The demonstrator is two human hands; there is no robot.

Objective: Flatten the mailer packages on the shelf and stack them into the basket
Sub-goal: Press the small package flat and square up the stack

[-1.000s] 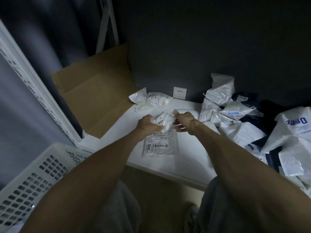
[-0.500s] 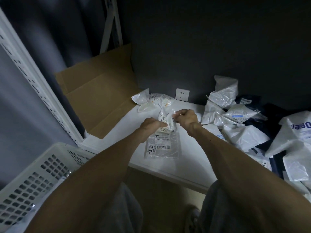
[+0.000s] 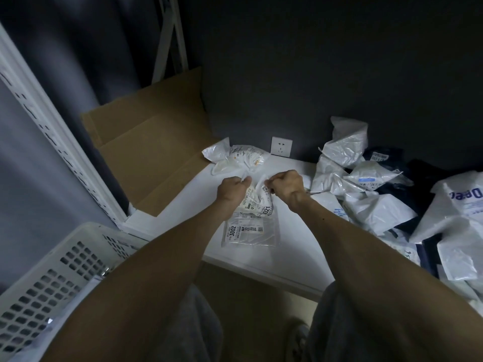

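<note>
Two hands worked in the single head view. The left hand and right hand each pinched an upper edge of a crumpled mailer. The fingers were curled tight on the plastic, and the hands were near each other but not touching. They were likely tugging it sideways to pull out creases.

That mailer hung just over a flattened mailer labelled 3002, which lay on the white shelf at 12 o'clock. It probably served as the base for the next one.

The basket sat low at 8 o'clock beside the shelf edge, handy for stacking. Its inside was mostly cut off by the frame and the left forearm, so its contents could not be told.

A pile of unflattened mailers sat at 2 to 3 o'clock, overlapping, its count unclear and its right side cropped. One more crumpled bag sat behind the hands by the wall socket. A cardboard sheet leaned at 11 o'clock.

In the dim light most label text was unreadable, and the fingertips were hidden behind the knuckles.
</note>
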